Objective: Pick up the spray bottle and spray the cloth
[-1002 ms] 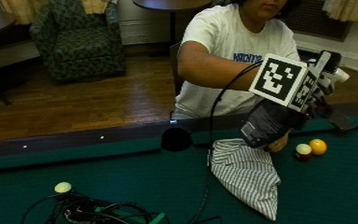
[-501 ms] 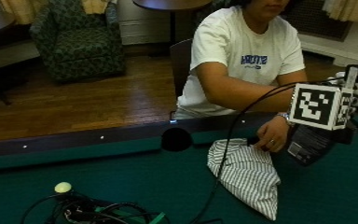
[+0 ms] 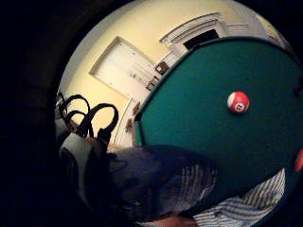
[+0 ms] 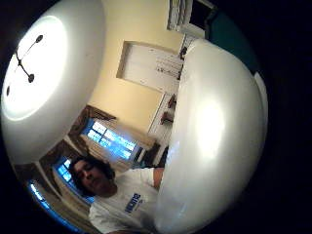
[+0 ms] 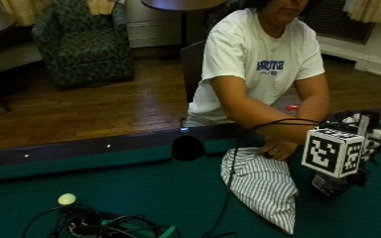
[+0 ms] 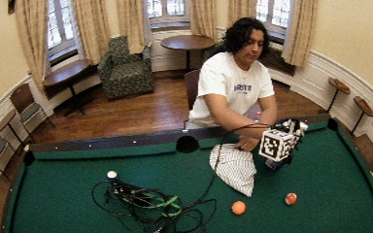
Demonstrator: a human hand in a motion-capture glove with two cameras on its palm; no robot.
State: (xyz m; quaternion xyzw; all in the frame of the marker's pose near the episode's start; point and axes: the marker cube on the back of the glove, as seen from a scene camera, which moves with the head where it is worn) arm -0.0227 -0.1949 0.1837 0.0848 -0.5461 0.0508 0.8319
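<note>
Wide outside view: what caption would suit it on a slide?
Seated person's gloved right hand beside a striped cloth on a green pool table.

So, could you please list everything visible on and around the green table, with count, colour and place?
felt-covered pool table: one, green, fills the foreground
striped fabric cloth: one, white and grey, on the felt near the rail
plastic spray bottle: one, dark, mostly hidden, beside the cloth
orange billiard ball: one, on the felt
red-and-white billiard ball: one, near the orange ball
small white ball: one, at the cables
tangled black cables: one bundle, on the felt
upholstered armchair: one, green, by the windows
bare left hand: one, rests on the cloth
black-gloved right grip: one, seems to hold the bottle
</note>
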